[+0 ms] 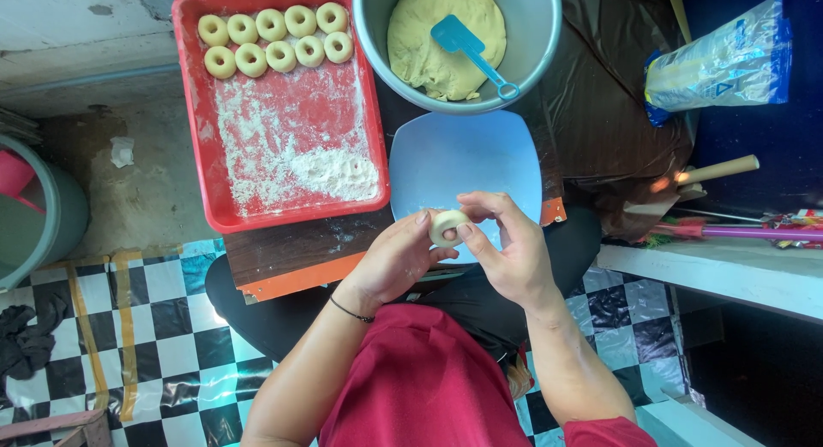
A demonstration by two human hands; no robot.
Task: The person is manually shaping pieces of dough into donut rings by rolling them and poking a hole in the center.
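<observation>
Bright, even daylight from above, sharp across the middle.

The red tray (193, 113) and the pale blue plate (493, 151) at twelve o'clock are vivid and crisp, with soft glare on the rim of the metal bowl (540, 44). The plastic bag (724, 66) at two o'clock throws small highlights. Toward three and four o'clock the corner sinks into deep shadow. The checkered floor (171, 344) at eight o'clock bends with wide-lens distortion. Both hands, left hand (394, 263) and right hand (510, 250), are in focus, without motion blur.
</observation>
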